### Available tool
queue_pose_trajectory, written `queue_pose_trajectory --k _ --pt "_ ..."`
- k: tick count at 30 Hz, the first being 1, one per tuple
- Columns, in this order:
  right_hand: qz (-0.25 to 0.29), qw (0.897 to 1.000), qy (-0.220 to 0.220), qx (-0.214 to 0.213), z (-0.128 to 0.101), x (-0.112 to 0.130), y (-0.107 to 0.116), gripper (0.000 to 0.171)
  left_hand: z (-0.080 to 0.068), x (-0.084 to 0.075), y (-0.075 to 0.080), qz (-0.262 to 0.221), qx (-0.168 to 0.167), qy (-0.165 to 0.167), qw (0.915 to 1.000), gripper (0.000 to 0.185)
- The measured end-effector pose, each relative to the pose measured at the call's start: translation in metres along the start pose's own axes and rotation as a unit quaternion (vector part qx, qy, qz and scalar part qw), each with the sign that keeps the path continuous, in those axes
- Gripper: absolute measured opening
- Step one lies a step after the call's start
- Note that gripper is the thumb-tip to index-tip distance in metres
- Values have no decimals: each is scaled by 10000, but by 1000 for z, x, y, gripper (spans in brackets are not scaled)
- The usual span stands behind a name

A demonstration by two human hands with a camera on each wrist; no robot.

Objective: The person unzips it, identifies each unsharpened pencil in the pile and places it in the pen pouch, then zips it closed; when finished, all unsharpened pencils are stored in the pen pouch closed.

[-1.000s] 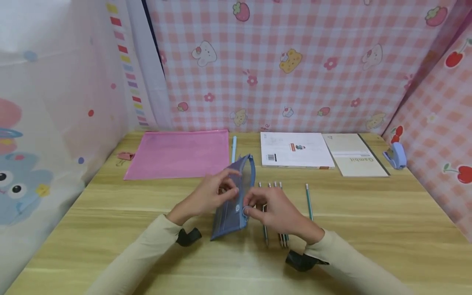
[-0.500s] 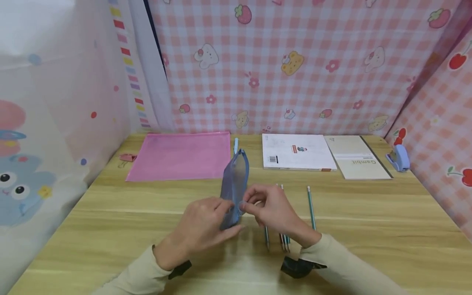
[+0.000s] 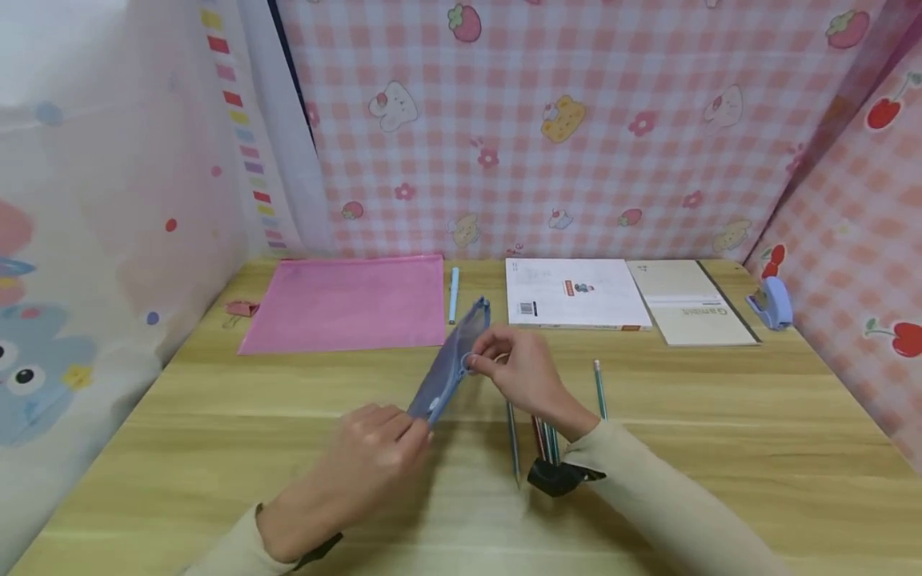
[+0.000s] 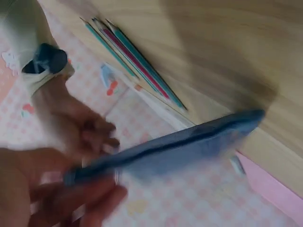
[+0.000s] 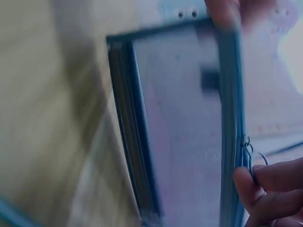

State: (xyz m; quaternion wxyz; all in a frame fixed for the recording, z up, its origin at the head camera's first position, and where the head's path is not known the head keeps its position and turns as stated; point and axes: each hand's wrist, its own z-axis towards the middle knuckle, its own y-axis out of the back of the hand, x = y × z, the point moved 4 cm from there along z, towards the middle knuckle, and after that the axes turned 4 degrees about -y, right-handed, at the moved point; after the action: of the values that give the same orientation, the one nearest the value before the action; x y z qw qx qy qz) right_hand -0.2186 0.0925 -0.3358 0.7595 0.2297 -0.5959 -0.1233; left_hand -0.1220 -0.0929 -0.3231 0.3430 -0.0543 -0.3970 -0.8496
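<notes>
1. Holding the blue pouch (image 3: 452,362) tilted above the bench (image 3: 720,448), the left hand (image 3: 374,452) grips its near end.
2. Right hand (image 3: 522,372) pinches the zipper ring at the pouch's edge.
3. Pencils (image 3: 543,436) lie just beside, under the right wrist.

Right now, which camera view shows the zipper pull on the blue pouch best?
The right wrist view: the zipper pull sits close up on the blue pouch edge, pinched by the right hand. The head view shows only a tiny ring at that hand. The left wrist view is too blurred to show it.
</notes>
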Motion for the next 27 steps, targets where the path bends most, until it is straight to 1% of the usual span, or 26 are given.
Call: queue_pose_trajectory --k 2,4,5,7,9,10,12,14,15,17,19,20,21,23,25,27 --pt "-239 9994 81 -252 7 -7 7 6 -13 9 6 -189 384 -102 9990 27" --pt "-469 9973 169 -541 11 -13 15 6 -26 22 12 -383 779 -138 9961 17" --pt "-604 9954 213 -716 12 -16 21 7 -32 28 14 -446 944 -124 9945 17" --pt "-801 9916 273 -980 13 -21 30 9 -41 41 18 -459 1210 -48 9916 24" --pt "-869 9902 292 -1053 12 -25 36 9 -47 51 20 -418 1352 -31 9899 26" --pt "-866 9906 296 -1015 12 -26 38 9 -49 55 21 -391 1433 -9 9889 26" --pt "-897 9928 297 -733 10 -28 38 8 -53 64 20 -300 1620 66 9863 26" --pt "-920 9953 239 -185 5 -30 34 9 -59 71 18 -250 1914 185 9810 27" --pt "-985 9948 218 123 2 -31 31 10 -62 75 17 -228 2094 268 9772 26" --pt "-1180 9897 194 780 -7 -33 25 13 -70 80 13 -183 2412 439 9693 24" --pt "-1319 9813 237 1384 -18 -36 18 15 -77 84 10 -138 2668 529 9622 24" --pt "-1401 9765 300 1608 -24 -37 15 16 -81 85 8 -144 2754 537 9597 24" --pt "-1467 9724 371 1778 -30 -38 11 16 -84 86 6 -144 2821 523 9578 25" --pt "-1577 9660 519 1980 -40 -38 5 17 -88 86 1 -126 2933 423 9550 26" --pt "-1746 9609 679 2038 -48 -37 1 18 -89 85 -3 -153 3024 330 9525 27" --pt "-1991 9559 796 2007 -55 -35 -2 19 -89 84 -7 -184 3108 276 9499 27"
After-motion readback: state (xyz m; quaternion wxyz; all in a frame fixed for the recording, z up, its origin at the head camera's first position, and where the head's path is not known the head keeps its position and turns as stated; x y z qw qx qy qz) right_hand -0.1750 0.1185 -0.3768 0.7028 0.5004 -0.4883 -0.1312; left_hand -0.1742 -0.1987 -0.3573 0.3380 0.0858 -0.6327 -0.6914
